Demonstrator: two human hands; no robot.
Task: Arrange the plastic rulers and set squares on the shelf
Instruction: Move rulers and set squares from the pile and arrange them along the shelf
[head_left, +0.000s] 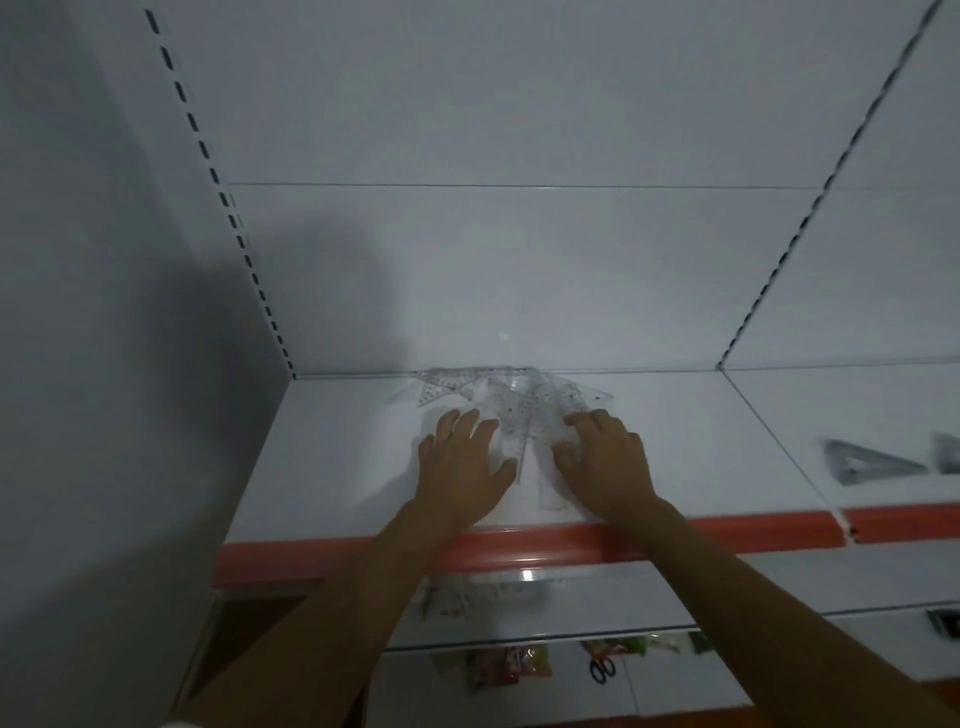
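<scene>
Both hands, left (462, 462) and right (605, 460), press flat on clear rulers (524, 415).

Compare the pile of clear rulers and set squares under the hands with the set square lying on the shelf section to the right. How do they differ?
The pile is many overlapping pieces, fanned untidily; the lone set square lies apart. Both hands, left hand and right hand, rest on the pile; nothing touches the lone set square. The pile reaches the back panel; the lone one lies nearer the front edge. Both are clear plastic, lying flat.
</scene>
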